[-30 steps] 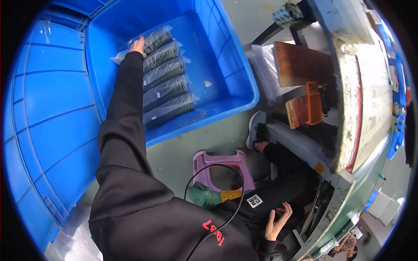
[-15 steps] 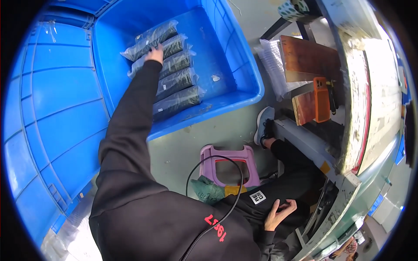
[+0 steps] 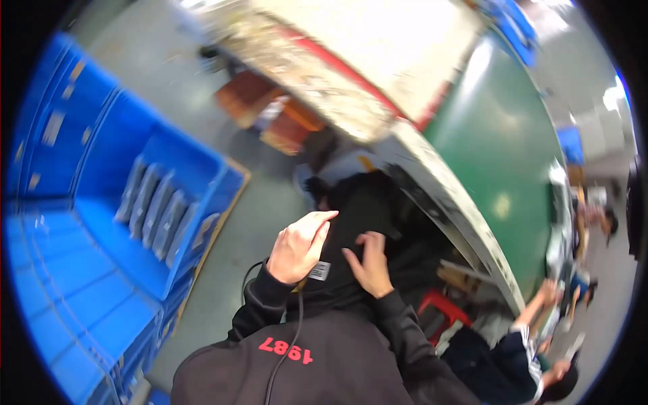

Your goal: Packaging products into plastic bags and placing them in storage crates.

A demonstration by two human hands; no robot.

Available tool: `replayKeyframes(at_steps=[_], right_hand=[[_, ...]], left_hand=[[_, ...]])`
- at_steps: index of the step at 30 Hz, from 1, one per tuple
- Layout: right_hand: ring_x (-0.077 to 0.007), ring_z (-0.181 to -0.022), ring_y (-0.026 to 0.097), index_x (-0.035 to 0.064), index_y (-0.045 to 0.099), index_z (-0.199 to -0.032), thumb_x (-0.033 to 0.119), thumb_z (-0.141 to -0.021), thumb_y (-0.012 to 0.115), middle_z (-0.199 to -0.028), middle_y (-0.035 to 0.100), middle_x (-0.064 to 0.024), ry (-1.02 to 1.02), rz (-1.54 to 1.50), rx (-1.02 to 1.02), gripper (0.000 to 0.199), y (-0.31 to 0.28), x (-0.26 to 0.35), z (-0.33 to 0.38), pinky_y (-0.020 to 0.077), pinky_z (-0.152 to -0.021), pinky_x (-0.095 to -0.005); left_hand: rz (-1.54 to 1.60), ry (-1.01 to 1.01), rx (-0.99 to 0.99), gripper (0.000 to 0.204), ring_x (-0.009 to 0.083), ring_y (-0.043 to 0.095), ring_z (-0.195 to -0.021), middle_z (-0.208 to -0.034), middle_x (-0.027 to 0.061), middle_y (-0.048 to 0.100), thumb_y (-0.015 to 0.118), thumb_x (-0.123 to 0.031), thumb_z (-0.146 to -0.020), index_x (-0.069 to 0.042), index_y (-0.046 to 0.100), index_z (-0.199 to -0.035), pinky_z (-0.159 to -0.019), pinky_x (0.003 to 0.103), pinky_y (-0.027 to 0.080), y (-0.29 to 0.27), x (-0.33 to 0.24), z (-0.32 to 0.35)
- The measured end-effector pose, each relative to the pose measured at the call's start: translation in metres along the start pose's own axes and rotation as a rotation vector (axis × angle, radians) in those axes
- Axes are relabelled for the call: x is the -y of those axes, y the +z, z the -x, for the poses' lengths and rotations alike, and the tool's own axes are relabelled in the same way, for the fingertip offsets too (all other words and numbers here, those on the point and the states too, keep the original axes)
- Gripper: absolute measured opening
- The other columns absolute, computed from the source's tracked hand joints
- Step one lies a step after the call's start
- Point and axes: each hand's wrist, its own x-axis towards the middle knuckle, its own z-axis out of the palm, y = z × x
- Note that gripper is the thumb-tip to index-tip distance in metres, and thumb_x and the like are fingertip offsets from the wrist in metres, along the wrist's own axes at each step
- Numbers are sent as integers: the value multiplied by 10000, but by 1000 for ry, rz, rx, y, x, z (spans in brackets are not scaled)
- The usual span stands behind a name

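My left hand point(image 3: 297, 248) is over my lap, its fingers pointing right and nothing seen in it. Beside it, my right hand point(image 3: 371, 267) is also over my dark trousers point(image 3: 361, 209), thumb and fingers apart, holding nothing. A white patch point(image 3: 319, 271) on the trousers shows near the left hand. Off to the left stands a large blue bin point(image 3: 226, 179). In it several dark, long packages in clear plastic point(image 3: 156, 216) lie side by side, away from both hands.
A worktable with a green top point(image 3: 499, 162) and a worn pale edge point(image 3: 466, 216) runs along my right. Brown boards point(image 3: 246, 98) and an orange phone point(image 3: 304, 115) are below its far end. Another person's arm point(image 3: 540, 300) is at lower right, near a red stool point(image 3: 445, 307).
My left hand has left the packages in the bin and come back over my lap, near the right hand. The view has turned right, toward the green tabletop.
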Motion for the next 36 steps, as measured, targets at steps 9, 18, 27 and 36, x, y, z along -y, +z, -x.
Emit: replayKeyframes(at_steps=[9, 18, 27, 36], right_hand=[[-83, -609, 475, 13, 508, -1143, 4, -876, 626, -949, 594, -79, -160, -91, -728, 292, -186, -27, -15, 408, -557, -225], [-286, -649, 619, 2, 525, -1066, 255, -905, 646, -743, 618, -143, 409, 352, -976, 324, -371, -219, -35, 488, -614, -399], [-392, -1165, 584, 22, 670, -1150, 719, -864, 410, -1185, 632, -256, 1393, 716, -821, 796, -556, -465, 125, 460, -956, -508], [-426, -1096, 608, -59, 693, -1034, 662, -833, 549, -1107, 645, -298, 1285, 613, -991, 762, -597, -594, 166, 456, -946, -499]], left_hand=[[-280, 188, 231, 224, 347, 654, -919, -1023, 164, 670, 559, -55, -907, -21, 634, -1115, -793, 363, 528, 73, -47, -3], [-605, 183, 144, 301, 356, 616, -1058, -1138, 167, 656, 644, -121, -862, -22, 642, -1146, -906, 396, 495, 132, -35, 33], [-642, 132, 135, 292, 335, 631, -1047, -1165, 153, 655, 671, -97, -814, -18, 672, -1095, -907, 396, 504, 143, -28, 31], [-681, 72, 117, 280, 340, 625, -1062, -1193, 162, 644, 644, -75, -819, -12, 665, -1091, -919, 385, 501, 146, -43, 26]])
